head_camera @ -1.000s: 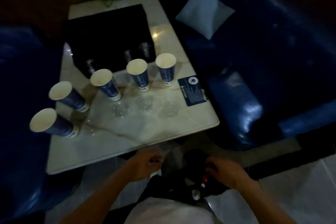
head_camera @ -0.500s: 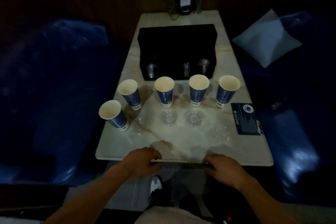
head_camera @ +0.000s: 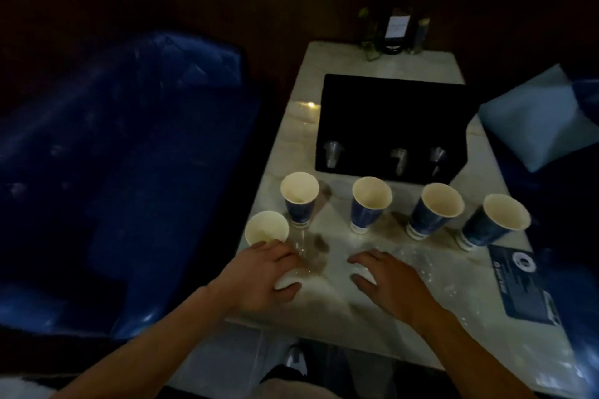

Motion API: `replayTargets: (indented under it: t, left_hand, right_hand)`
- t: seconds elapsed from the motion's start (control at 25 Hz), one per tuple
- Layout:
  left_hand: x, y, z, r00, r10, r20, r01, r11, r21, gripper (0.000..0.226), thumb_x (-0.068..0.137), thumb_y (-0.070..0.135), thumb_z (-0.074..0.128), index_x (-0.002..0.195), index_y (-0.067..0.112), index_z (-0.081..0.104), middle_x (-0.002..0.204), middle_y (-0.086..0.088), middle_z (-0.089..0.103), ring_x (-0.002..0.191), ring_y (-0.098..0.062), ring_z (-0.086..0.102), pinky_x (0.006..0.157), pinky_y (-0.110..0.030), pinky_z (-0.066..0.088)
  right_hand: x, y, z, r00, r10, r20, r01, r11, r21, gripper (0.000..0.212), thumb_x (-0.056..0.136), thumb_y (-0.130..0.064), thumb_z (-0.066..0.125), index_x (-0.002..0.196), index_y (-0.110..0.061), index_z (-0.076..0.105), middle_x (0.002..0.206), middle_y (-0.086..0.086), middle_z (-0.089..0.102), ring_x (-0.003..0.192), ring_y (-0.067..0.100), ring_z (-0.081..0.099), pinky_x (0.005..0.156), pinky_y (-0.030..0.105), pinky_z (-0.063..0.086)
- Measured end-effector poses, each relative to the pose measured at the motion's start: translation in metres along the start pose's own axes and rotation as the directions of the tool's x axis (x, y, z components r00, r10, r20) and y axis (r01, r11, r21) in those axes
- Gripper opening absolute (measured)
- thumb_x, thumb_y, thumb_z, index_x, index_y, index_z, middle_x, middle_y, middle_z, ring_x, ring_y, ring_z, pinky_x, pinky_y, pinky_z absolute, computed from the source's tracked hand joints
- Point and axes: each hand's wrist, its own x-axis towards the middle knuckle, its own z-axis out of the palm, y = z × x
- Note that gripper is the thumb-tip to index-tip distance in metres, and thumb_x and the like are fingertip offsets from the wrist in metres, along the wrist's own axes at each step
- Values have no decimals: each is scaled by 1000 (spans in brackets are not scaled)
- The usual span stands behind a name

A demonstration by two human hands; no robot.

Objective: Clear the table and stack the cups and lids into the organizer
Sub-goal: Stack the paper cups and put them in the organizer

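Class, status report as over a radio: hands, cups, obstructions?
Left hand and right hand on table, open, over clear lids. Five cups upright, unstacked. Organizer behind, path clear.

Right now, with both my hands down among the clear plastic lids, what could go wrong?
The left hand is right beside the nearest blue paper cup, which stands at the marble table's left edge; a careless sweep could push it off. The clear plastic lids by the right hand barely show in this dim light, so one could easily be missed or crushed.
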Motion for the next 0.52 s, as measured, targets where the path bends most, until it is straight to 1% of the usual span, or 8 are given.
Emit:
replayTargets:
  t: [0.08,0.16,0.24,0.32,0.36,0.44,0.52]
  left_hand:
    - [4,-16,-8,998,-29,-62,28,999,-21,43,85,57,52,121,33,56,125,9,61,114,-14,58,95,-36,48]
    - [9,-31,-10,993,-74,-91,71,997,-30,54,82,60,54,128,34,47,132,7,55,123,-16,51,100,-39,45]
    - [14,-43,-11,982,-185,-31,183,982,-54,72,75,66,56,137,39,31,144,6,41,135,-19,35,109,-45,37]
    - [18,-51,-7,954,-293,67,297,952,-70,87,70,71,58,142,44,16,153,7,24,143,-22,20,114,-49,29]
    - [20,-52,-4,941,-323,102,330,942,-66,93,68,71,60,143,46,11,156,8,19,144,-23,17,115,-51,27]
    - [24,-54,1,919,-362,155,375,925,-61,99,67,71,62,145,46,6,158,7,13,145,-25,14,115,-54,26]
    - [30,-57,5,904,-384,191,401,914,-58,100,68,70,63,145,47,4,160,6,10,145,-26,15,115,-56,26]
  right_hand:
    - [28,-14,-7,996,-25,-91,25,1000,0,43,93,-46,53,134,-33,49,139,-6,51,120,15,53,96,30,46]
    - [58,-25,-10,982,-60,-179,52,997,-49,55,89,-49,58,138,-29,45,141,-3,49,124,18,51,97,32,46]
    - [90,-35,-11,973,-85,-213,69,994,-80,71,82,-50,66,144,-29,38,148,0,42,132,21,43,103,37,43]
    - [123,-42,-11,982,-75,-171,69,997,-38,89,75,-51,73,149,-29,26,155,2,30,140,24,31,110,42,35]
    - [139,-45,-11,990,-54,-133,53,999,-9,98,72,-52,75,150,-30,21,157,3,25,143,26,26,113,44,32]
    - [166,-48,-7,998,0,-61,3,998,56,113,65,-55,79,152,-31,12,160,4,16,145,29,21,114,47,30]
    - [183,-49,1,999,38,-30,-34,992,118,123,59,-57,82,152,-33,6,161,3,12,144,29,21,112,47,31]
